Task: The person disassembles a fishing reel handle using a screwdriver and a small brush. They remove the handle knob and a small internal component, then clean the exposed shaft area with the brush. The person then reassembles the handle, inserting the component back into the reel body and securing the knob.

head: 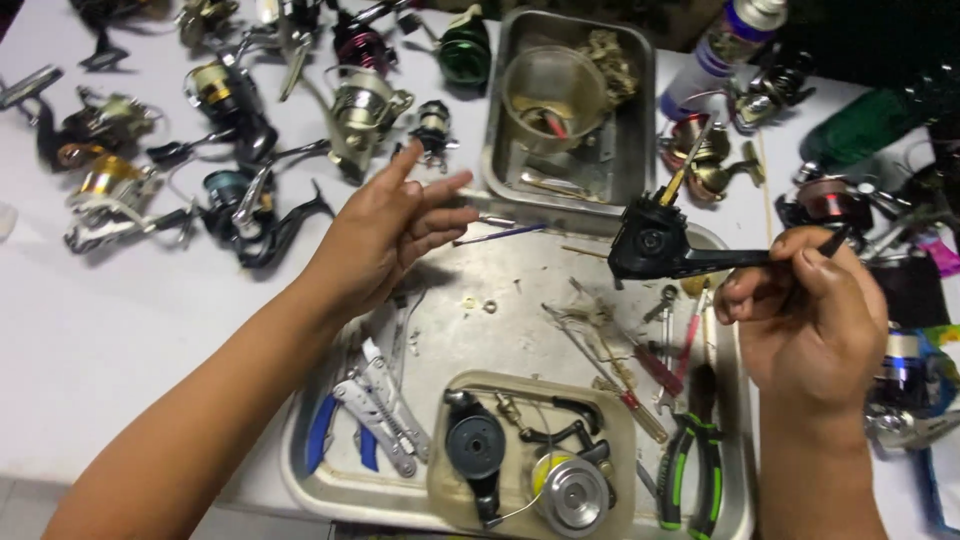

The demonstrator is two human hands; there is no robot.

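Note:
My right hand (808, 318) grips the stem of a black fishing reel body (655, 243) and holds it up over the large metal tray (520, 320). A brass shaft sticks up from the top of the reel body. My left hand (392, 232) hovers open above the tray's left edge, fingers spread, holding nothing. Below in the tray, a small metal dish (450, 500) holds a black reel part (474, 448), a silver spool (574, 494) and a black handle piece.
Multi-tool pliers with blue grips (372, 408), green-handled pliers (692, 452), a red screwdriver (640, 370) and small parts lie in the tray. A deep metal pan (630, 140) with a clear cup (553, 97) stands behind. Several fishing reels (240, 190) crowd the white table; a spray can (728, 45) stands back right.

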